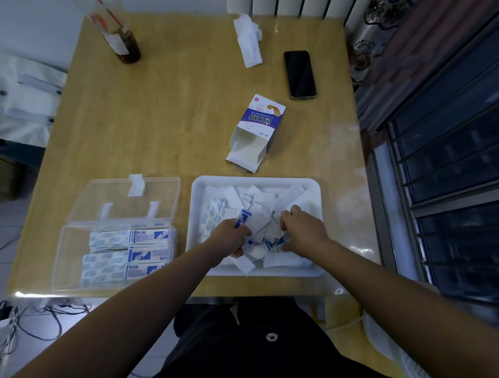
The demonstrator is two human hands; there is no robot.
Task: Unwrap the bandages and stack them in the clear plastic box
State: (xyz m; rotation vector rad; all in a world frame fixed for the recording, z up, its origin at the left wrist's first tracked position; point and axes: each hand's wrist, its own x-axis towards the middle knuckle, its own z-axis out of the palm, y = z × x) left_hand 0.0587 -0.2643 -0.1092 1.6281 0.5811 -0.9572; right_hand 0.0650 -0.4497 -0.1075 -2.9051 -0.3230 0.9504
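Observation:
A white tray (pixel 198 185) near the table's front holds a heap of white wrapper scraps (pixel 259 202) and some wrapped bandages (pixel 211 215). Both hands are over that heap. My left hand (pixel 230 237) grips a blue-and-white wrapped bandage (pixel 243 217). My right hand (pixel 301 228) has its fingers curled into the scraps; what it holds is hidden. Left of the tray stands the clear plastic box (pixel 71 265) with its lid (pixel 125 198) folded back. Rows of blue-and-white bandages (pixel 127 251) lie stacked inside it.
An opened bandage carton (pixel 257 131) lies on the wooden table (pixel 159 119) behind the tray. Farther back are a black phone (pixel 299 74), crumpled white paper (pixel 248 39) and a glass with dark drink and a straw (pixel 117 31). Cables (pixel 30 315) lie on the floor at left.

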